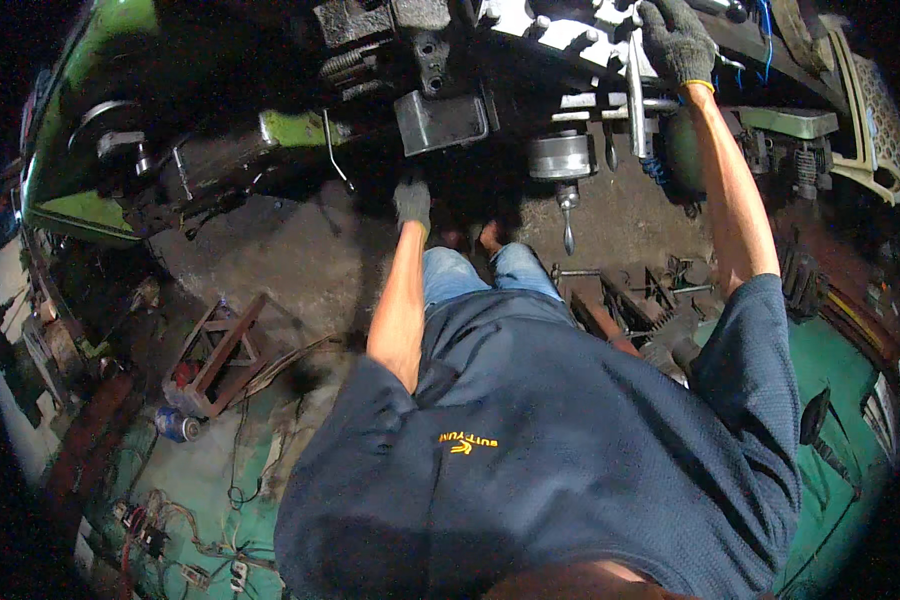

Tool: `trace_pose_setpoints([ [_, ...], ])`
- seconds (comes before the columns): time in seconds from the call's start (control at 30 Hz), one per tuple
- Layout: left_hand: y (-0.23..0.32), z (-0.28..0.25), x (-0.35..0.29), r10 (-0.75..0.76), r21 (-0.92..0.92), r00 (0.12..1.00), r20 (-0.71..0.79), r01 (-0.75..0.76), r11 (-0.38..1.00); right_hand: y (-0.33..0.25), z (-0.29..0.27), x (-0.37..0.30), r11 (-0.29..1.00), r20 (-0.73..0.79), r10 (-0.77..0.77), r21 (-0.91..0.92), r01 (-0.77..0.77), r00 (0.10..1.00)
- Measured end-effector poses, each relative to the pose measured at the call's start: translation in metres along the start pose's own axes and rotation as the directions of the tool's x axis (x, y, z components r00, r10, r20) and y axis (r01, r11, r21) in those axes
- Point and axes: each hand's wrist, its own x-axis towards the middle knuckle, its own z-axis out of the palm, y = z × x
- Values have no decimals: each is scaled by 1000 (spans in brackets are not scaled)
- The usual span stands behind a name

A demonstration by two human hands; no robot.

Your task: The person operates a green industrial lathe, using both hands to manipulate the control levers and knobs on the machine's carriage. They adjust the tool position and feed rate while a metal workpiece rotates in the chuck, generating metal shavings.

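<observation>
My right hand (678, 45), in a grey knit glove, is at the upper right of a large metalworking machine. Its fingers curl over the upper end of a bright metal lever (637, 95); the fingertips are partly out of sight. My left hand (412, 202), gloved too, reaches low in front of my knees, under a dark metal box-shaped part (440, 122). Shadow hides its fingers and whatever they touch. To the right of that box hangs a round metal handwheel or dial (562, 157) with a crank handle (568, 220).
A thin bent lever (335, 155) juts from the machine's green body at left. A rusty metal frame (232, 350) and a blue can (177, 424) lie on the floor at left, with loose wires (195, 545) nearer. Metal parts (635, 300) are piled at my right.
</observation>
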Motion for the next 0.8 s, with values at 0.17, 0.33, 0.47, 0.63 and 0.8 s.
trace_pose_setpoints([
  [0.17,9,62,56,-41,-483,934,355,220,847,-25,-16,-3,993,-15,111,-50,-111,994],
  [0.33,24,70,53,22,-579,918,397,232,781,-11,3,2,996,1,64,-60,-64,998],
  [0.47,8,63,60,40,-598,914,404,231,768,3,11,3,998,-20,-23,-63,21,1000],
  [0.63,6,67,74,27,-570,899,436,253,781,-11,-6,5,997,-35,35,-61,-37,999],
  [0.8,9,81,78,27,-552,890,454,258,793,5,-4,-1,997,23,47,-65,-45,999],
])
